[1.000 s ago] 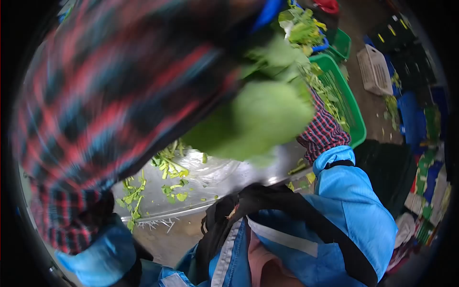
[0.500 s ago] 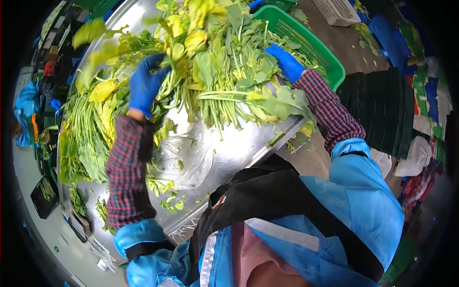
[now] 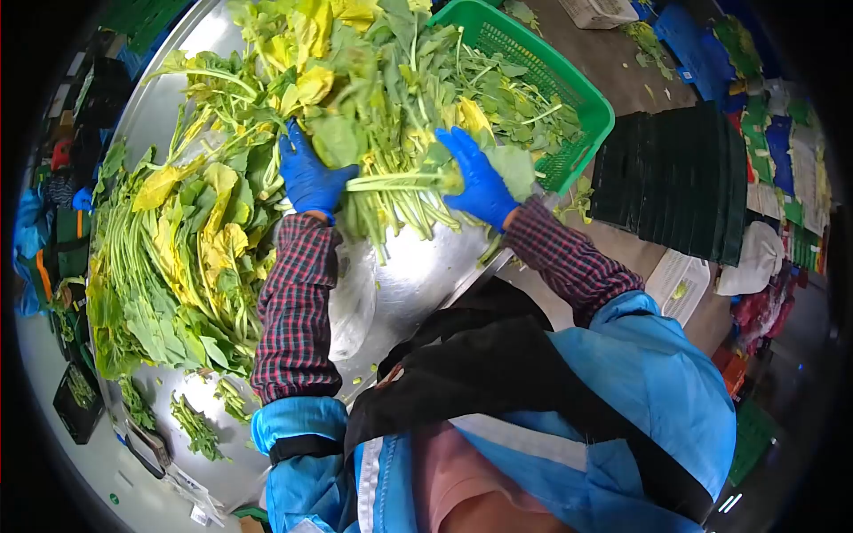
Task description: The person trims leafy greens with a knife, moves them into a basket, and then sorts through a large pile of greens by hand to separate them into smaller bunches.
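My left hand [image 3: 313,173], in a blue glove, has its fingers apart against the leafy greens; its thumb touches the cut end of a sideways-lying bunch of stems [image 3: 391,183]. At the leafy end of that bunch is my right hand [image 3: 482,182], also gloved, with fingers stretched out over the leaves. Beneath and behind both hands spreads a heap of greens [image 3: 346,84], with yellow leaves among the green ones. Another pile of greens [image 3: 169,275] lies left of my left forearm. All this rests on a shiny metal table [image 3: 413,275].
A green perforated basket [image 3: 593,124] holding greens stands at the table's far right. Dark stacked crates [image 3: 671,186] and a white crate [image 3: 680,284] are on the floor to the right. Clear plastic film [image 3: 355,311] and small stem bunches [image 3: 197,426] lie on the table.
My left hand has moved right, to the stem end of the sideways bunch. My right hand has come left and down from beside the basket onto its leaves.
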`<state>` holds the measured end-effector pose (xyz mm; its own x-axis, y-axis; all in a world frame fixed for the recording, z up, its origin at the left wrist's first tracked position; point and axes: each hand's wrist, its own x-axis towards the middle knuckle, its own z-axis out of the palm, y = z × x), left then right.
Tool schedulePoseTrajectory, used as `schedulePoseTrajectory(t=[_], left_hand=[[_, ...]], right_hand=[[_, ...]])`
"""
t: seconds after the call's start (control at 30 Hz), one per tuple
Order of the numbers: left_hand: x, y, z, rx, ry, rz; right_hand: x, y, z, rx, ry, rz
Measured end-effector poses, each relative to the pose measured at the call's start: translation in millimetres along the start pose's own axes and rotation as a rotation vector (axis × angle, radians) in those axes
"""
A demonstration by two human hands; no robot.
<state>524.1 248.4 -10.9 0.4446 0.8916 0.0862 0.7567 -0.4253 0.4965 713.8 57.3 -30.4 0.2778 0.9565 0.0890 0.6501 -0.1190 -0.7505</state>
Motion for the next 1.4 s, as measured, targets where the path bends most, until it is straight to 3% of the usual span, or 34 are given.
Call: schedulePoseTrajectory(t=[0.03,0.1,0.13,0.2,0.23,0.3,0.37,0.4,0.43,0.53,0.6,0.7,0.77,0.8,0.9,1.0,1.07,1.1,1.17,1.2,1.23,1.3,1.37,1.4], left_hand=[[1,-9,1,-0.047,-0.009,0.03],[-2,-13,-11,-0.236,-0.003,0.014],[0,-25,-7,-0.286,-0.008,0.037],[1,-38,-5,-0.339,-0.016,0.06],[0,-38,-8,-0.395,-0.03,0.072],[-2,-39,-10,-0.455,-0.044,0.093],[-4,-38,-9,-0.397,-0.016,0.131],[-5,-39,-8,-0.359,-0.004,0.125],[-6,-40,-6,-0.372,0.002,0.13],[-10,-42,-8,-0.38,-0.002,0.134],[-14,-40,-10,-0.389,-0.007,0.133],[-22,-27,-22,-0.4,0.013,0.135],[-31,-11,-32,-0.174,0.132,0.028],[-37,-2,-29,-0.392,0.211,0.079],[-55,22,-31,-0.518,0.009,0.111],[-49,19,-43,-0.363,0.204,0.187],[-36,-12,-45,-0.263,0.274,0.101],[-30,-30,-44,-0.146,0.313,0.084],[-18,-59,-32,-0.129,0.228,0.003],[-12,-57,-33,-0.116,0.151,-0.006],[-8,-52,-31,-0.106,0.072,-0.015],[-1,-40,-24,-0.172,-0.235,-0.257],[-3,-13,-11,-0.069,-0.25,-0.259],[-10,-1,-2,-0.089,-0.244,-0.221]], right_hand=[[0,16,-9,-0.006,-0.005,0.006],[-5,42,-37,0.447,-0.033,0.096],[-9,50,-53,0.441,-0.03,0.095],[-15,58,-84,0.816,-0.103,0.637],[-18,74,-88,1.005,-0.137,0.537],[-26,63,-91,1.328,-0.108,0.545],[-34,68,-87,1.399,-0.101,0.742],[-39,67,-85,1.344,-0.088,0.842],[-44,66,-87,1.295,-0.185,0.743],[-43,53,-85,1.284,-0.227,0.659],[-40,48,-84,1.059,-0.272,0.532],[-37,34,-89,0.993,-0.279,0.588],[-38,30,-84,0.995,-0.24,0.603],[-39,25,-83,1.03,-0.217,0.572],[-38,10,-81,1.147,-0.191,0.512],[-30,16,-84,1.077,-0.137,0.572],[-19,17,-94,0.625,-0.246,0.688],[-18,25,-87,0.628,-0.273,0.674],[-20,44,-65,-0.217,0.207,0.336],[-11,17,-65,-0.261,0.298,0.21],[3,-2,-59,-0.26,0.288,0.195],[24,-35,-35,-0.146,0.242,-0.209],[38,-61,6,-0.178,0.035,-0.236],[43,-69,27,-0.104,0.044,-0.186]])
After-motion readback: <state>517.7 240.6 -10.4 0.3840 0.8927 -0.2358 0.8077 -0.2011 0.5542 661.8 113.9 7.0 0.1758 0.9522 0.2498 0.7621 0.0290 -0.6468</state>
